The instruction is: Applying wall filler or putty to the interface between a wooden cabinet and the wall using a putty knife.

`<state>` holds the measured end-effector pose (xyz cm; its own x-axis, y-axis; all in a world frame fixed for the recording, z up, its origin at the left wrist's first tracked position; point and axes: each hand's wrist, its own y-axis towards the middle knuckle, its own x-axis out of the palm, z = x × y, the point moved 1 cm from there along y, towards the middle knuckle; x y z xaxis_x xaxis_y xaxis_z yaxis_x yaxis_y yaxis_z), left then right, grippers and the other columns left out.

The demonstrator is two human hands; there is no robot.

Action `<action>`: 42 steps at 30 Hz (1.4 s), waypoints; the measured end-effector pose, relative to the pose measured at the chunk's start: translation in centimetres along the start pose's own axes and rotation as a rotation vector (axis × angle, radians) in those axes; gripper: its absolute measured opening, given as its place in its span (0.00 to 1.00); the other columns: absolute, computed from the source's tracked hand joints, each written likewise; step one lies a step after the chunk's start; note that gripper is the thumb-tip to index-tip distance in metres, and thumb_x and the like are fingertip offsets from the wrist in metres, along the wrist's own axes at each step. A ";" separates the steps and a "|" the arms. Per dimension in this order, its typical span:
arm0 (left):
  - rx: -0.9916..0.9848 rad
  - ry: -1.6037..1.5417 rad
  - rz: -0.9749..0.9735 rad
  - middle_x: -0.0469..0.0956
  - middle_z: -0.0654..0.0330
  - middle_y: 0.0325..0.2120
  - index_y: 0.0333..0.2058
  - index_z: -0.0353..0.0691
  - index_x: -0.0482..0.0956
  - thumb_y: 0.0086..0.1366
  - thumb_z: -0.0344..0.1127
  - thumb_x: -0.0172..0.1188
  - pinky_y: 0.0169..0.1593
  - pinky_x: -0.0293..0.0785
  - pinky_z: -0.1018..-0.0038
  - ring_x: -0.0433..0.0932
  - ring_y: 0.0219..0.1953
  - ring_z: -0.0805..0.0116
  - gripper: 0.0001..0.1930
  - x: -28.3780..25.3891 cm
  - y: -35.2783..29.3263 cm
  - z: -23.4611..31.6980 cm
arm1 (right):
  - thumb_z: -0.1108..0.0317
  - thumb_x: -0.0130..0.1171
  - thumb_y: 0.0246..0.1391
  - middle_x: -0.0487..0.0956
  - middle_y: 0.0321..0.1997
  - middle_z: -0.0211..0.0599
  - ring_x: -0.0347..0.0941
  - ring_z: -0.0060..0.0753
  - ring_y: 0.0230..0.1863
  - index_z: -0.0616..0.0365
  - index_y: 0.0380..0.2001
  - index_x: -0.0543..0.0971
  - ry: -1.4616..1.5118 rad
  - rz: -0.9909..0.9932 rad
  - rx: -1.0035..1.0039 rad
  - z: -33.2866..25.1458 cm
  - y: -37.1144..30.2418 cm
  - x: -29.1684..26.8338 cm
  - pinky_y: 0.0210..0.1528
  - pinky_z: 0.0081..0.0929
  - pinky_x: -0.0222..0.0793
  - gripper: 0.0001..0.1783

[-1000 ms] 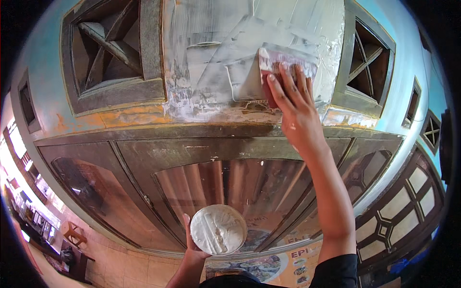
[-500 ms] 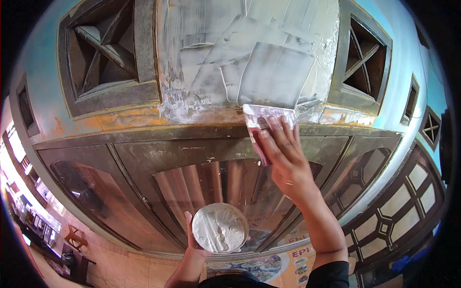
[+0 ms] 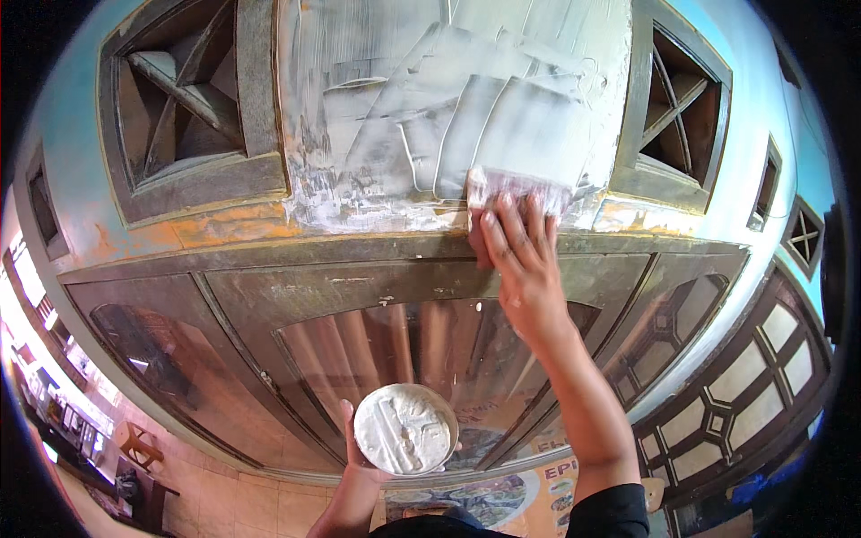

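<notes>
My left hand (image 3: pixel 357 448) holds a round tub of white putty (image 3: pixel 405 429) from its left side and from below. Ridges and grooves mark the putty's surface. Higher up, my right hand (image 3: pixel 527 255) grips a flat, wide putty scraper (image 3: pixel 520 186), pinkish and smeared with white. Its edge lies against the lower part of the wall panel (image 3: pixel 538 125), just above the wooden ledge. Wet white and grey putty covers that panel in broad, overlapping strokes with raised ridges.
Dark wooden vents with crossed bars flank the panel, one on the left (image 3: pixel 184 103) and one on the right (image 3: pixel 674 112). Below runs a brown wooden frame (image 3: pixel 359 282) with glass and a curtain behind it. A wooden stool (image 3: pixel 137 442) stands on the tiled floor at the lower left.
My right hand has moved the scraper slightly up and to the right on the wall. The tub in my left hand has shifted a little left and down.
</notes>
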<state>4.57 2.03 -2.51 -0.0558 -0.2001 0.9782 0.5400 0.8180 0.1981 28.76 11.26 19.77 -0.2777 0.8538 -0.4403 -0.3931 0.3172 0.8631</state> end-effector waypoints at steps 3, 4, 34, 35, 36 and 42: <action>-0.016 0.123 0.051 0.67 0.44 0.67 0.68 0.44 0.67 0.57 0.86 0.41 0.61 0.63 0.27 0.67 0.65 0.31 0.56 -0.4 0.0 0.1 | 0.84 0.56 0.44 0.58 0.79 0.43 0.49 0.64 0.78 0.50 0.72 0.65 0.059 -0.059 0.009 -1.4 -3.1 0.7 0.74 0.70 0.47 0.47; 0.031 0.161 0.143 0.66 0.43 0.67 0.68 0.44 0.66 0.56 0.86 0.42 0.60 0.63 0.24 0.66 0.65 0.30 0.56 -0.3 0.1 0.2 | 0.85 0.56 0.45 0.58 0.78 0.44 0.49 0.65 0.78 0.51 0.71 0.65 0.085 -0.036 0.003 -1.7 -3.5 0.4 0.74 0.71 0.46 0.46; 0.449 0.630 0.083 0.66 0.44 0.67 0.69 0.43 0.66 0.58 0.85 0.45 0.62 0.64 0.29 0.66 0.66 0.33 0.55 -0.7 -2.7 -0.9 | 0.89 0.50 0.49 0.63 0.76 0.42 0.50 0.64 0.78 0.49 0.68 0.71 0.006 0.339 -0.003 1.7 8.7 -4.1 0.76 0.63 0.43 0.42; 0.839 1.166 0.077 0.66 0.44 0.67 0.69 0.44 0.65 0.58 0.85 0.45 0.62 0.64 0.29 0.66 0.66 0.33 0.55 -0.8 -3.0 -1.4 | 0.88 0.53 0.49 0.62 0.77 0.41 0.49 0.67 0.78 0.47 0.69 0.70 -0.005 0.286 0.009 1.6 9.1 -3.4 0.75 0.68 0.45 0.42; 0.840 1.164 0.075 0.66 0.44 0.67 0.69 0.44 0.65 0.58 0.85 0.45 0.62 0.64 0.29 0.66 0.66 0.33 0.55 -1.1 -3.1 -0.6 | 0.88 0.53 0.50 0.63 0.76 0.41 0.50 0.67 0.78 0.48 0.69 0.70 -0.011 0.252 0.014 1.3 8.9 -2.9 0.75 0.67 0.46 0.41; 0.033 0.174 -0.019 0.68 0.42 0.66 0.68 0.43 0.67 0.58 0.85 0.44 0.60 0.65 0.27 0.69 0.63 0.30 0.55 1.4 -2.0 0.7 | 0.83 0.55 0.48 0.57 0.79 0.40 0.45 0.67 0.79 0.48 0.71 0.66 0.091 -0.025 -0.046 -3.8 1.5 1.3 0.73 0.74 0.44 0.44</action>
<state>2.79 0.47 -1.49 0.0821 -0.3041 0.9491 0.5124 0.8297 0.2215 24.43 11.29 19.51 -0.3453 0.8041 -0.4840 -0.4401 0.3167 0.8402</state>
